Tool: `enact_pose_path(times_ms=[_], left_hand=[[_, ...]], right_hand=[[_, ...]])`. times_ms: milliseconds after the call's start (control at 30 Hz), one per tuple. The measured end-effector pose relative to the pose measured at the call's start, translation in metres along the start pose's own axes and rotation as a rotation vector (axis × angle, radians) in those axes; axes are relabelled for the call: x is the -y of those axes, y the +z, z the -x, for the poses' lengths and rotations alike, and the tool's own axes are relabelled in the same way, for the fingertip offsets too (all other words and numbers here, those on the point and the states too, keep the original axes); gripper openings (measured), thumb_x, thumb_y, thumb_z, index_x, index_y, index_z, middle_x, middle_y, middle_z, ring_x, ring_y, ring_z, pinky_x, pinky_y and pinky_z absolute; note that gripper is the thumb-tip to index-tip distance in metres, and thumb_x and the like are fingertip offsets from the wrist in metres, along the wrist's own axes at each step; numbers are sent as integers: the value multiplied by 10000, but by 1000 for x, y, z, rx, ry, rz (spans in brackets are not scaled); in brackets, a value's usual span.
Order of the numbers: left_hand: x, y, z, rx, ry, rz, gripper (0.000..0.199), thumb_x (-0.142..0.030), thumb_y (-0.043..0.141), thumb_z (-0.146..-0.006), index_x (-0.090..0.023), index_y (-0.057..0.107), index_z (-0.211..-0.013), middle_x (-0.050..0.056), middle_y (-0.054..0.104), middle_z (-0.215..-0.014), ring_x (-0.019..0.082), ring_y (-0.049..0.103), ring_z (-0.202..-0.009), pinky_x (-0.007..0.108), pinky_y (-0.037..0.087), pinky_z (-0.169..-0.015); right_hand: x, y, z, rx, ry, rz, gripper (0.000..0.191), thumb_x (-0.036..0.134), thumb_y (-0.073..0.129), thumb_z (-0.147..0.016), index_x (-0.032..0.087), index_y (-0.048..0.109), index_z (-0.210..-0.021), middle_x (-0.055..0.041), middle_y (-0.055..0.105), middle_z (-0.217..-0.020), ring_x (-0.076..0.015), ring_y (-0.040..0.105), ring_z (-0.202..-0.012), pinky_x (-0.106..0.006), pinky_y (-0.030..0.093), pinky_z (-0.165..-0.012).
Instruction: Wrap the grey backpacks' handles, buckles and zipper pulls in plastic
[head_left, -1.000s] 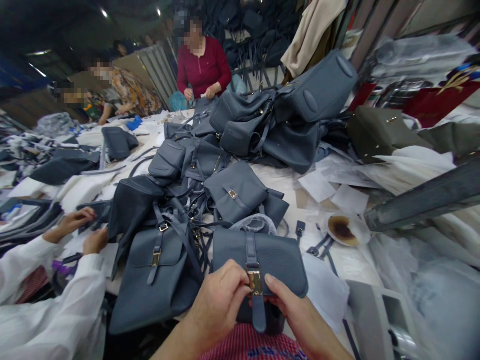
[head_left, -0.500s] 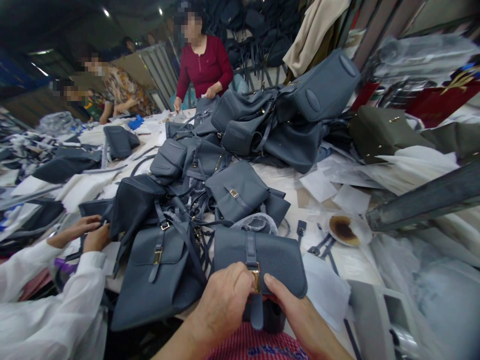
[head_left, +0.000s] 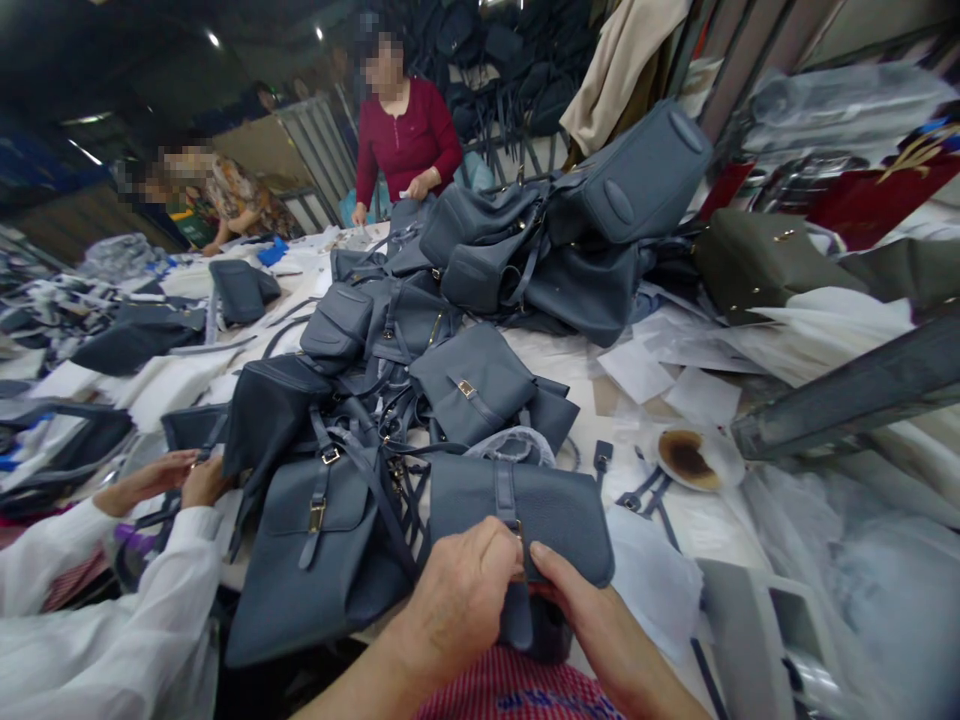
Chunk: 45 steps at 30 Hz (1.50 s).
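Note:
In front of me is a dark blue-grey handbag (head_left: pixel 570 505) with its flap towards me and a strap (head_left: pixel 505 488) down its middle. My left hand (head_left: pixel 469 580) is closed, its fingers pinching the buckle strap at the flap's lower edge; they cover most of the gold buckle. My right hand (head_left: pixel 581 595) grips the flap's lower edge, thumb on top and fingers beneath. Below my hands hangs the strap's tip (head_left: pixel 516 618). A similar bag (head_left: pixel 319 560) with a gold buckle stands to the left.
Many blue-grey bags (head_left: pixel 600 210) are heaped across the table. A co-worker's hands (head_left: pixel 169 480) work with a strap on the left. On the right are a stained dish (head_left: pixel 686 458), a metal bar (head_left: pixel 855 390), white sheets (head_left: pixel 652 560) and a grey tape dispenser (head_left: pixel 742 620). Others stand behind.
My left fingers have shifted up and right over the gold buckle, which was in plain sight before. My right hand stays at the flap. The co-worker's hands on the left have moved slightly.

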<state>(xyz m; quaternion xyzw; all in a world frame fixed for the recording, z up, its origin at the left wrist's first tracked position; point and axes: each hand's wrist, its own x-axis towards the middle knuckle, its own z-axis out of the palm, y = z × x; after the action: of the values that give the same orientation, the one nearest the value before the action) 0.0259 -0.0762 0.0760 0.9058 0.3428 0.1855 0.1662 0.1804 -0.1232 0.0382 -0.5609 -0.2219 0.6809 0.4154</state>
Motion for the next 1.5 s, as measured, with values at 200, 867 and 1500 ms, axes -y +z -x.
enact_pose_path(times_ms=[200, 867, 1500], left_hand=[[-6, 13, 16, -112, -489, 510, 211, -201, 399, -946, -189, 531, -781, -24, 531, -637, 110, 518, -548, 210, 427, -549], [-9, 16, 16, -87, -765, 550, 247, -282, 410, -929, -208, 442, -696, -12, 550, -689, 146, 522, -662, 250, 376, -642], [-5, 13, 24, 7, -795, 472, 262, -276, 423, -914, -206, 423, -661, -24, 504, -654, 138, 487, -637, 249, 325, -623]], right_hand=[[-4, 3, -2, -196, 0, 107, 481, 555, 633, -758, 168, 741, -1021, -89, 750, -1071, -317, 618, -1125, -429, 396, -1062], [-27, 9, -1, -257, -53, 230, 533, 533, 658, -743, 164, 705, -1124, -91, 662, -1275, -299, 493, -1314, -349, 321, -1160], [-48, 5, -4, -335, -176, 392, 606, 579, 591, -777, 148, 664, -1196, -121, 713, -1169, -305, 580, -1225, -403, 471, -1040]])
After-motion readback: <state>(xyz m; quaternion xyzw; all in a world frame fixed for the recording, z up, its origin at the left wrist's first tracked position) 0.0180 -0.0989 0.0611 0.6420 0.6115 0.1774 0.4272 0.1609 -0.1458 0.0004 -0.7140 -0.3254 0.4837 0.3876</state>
